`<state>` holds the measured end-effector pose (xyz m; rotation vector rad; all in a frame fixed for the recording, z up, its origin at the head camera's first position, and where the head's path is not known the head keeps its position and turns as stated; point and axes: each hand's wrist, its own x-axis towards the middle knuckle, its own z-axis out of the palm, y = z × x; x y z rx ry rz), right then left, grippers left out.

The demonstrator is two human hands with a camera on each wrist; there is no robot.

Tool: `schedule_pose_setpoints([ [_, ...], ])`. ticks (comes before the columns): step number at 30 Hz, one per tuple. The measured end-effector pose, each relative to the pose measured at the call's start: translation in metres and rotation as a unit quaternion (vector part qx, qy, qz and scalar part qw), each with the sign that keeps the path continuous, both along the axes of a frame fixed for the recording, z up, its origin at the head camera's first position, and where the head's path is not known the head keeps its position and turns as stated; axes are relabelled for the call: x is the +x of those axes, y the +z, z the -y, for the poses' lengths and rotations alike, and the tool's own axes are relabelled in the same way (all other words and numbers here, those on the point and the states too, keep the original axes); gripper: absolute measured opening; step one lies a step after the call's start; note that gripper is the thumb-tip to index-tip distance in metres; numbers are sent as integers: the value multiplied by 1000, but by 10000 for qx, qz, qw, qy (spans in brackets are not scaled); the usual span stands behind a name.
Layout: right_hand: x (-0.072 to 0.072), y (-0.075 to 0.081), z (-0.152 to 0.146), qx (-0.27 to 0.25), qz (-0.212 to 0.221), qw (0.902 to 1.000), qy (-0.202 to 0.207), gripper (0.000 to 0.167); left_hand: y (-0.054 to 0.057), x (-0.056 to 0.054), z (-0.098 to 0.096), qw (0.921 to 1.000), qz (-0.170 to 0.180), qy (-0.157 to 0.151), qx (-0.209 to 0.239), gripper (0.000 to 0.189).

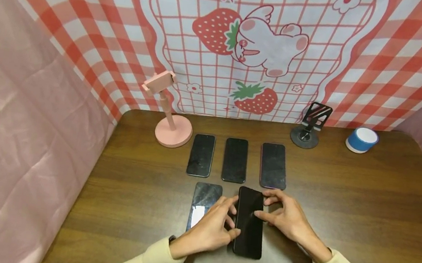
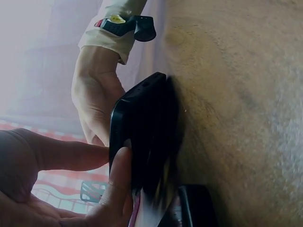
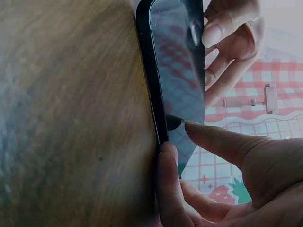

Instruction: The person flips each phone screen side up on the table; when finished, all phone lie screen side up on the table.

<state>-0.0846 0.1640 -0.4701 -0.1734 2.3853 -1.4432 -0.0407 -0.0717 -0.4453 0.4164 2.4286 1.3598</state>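
Observation:
A black smartphone [image 1: 248, 238], dark glossy face up, lies between the two hands close over the wooden table. My left hand [image 1: 211, 227] grips its left edge, thumb on the face near the lower left and fingers along the side. On the upper right, my right hand [image 1: 289, 216] pinches the phone, its thumb on the glass and its other fingers at the edge. In the right wrist view, the screen [image 3: 177, 71] reflects the chequered cloth. Partly covered by my left hand is another phone [image 1: 207, 195] with a bright white patch on it.
Behind the hands, three dark phones lie in a row: left [image 1: 201, 155], middle [image 1: 235, 160] and right [image 1: 274, 166]. Further back stand a pink phone stand [image 1: 173, 132], a black folding stand [image 1: 305, 137] and a blue-and-white cylinder [image 1: 362, 140]. A strawberry-print cloth [image 1: 209, 82] hangs behind the table.

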Motion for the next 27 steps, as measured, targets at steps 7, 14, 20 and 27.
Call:
schedule_pose_setpoints([
  [7,0,1,-2,323,-137,9994,-50,63,-3,-3,-2,9995,-99,-45,-313,78],
  [14,0,-1,-2,435,-363,9984,-86,60,-6,-7,-5,9983,-129,29,-570,74],
  [20,-1,-2,-3,691,-776,9945,-145,58,-8,-10,-7,9975,-135,72,-692,73],
  [27,-1,-2,-3,895,-952,9913,-166,58,-10,-11,-9,9939,-130,31,-1094,76],
])
